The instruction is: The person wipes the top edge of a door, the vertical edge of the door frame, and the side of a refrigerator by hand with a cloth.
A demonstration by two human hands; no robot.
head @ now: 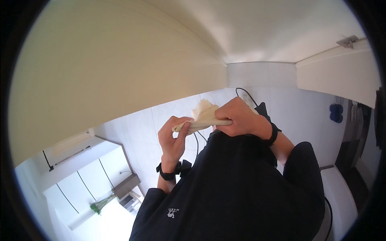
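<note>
A cream-coloured cloth [205, 112] is stretched between my two hands, in front of my black shirt. My left hand [173, 137] pinches one gathered end between thumb and fingers. At the other side my right hand [239, 117] grips the cloth in its closed fingers, with a folded edge running straight between both hands. A loose, crumpled part of the cloth stands up beyond that edge. Part of the fabric is hidden behind my right hand. Black bands are around both wrists.
A large cream panel [120, 60] rises close at the left, and a door panel with a metal latch [348, 41] is at the right. Black cable [245, 90] runs near me above the pale tiled floor [135, 129]. Blue slippers [336, 113] lie at the right. White cabinets [87, 177] stand lower left.
</note>
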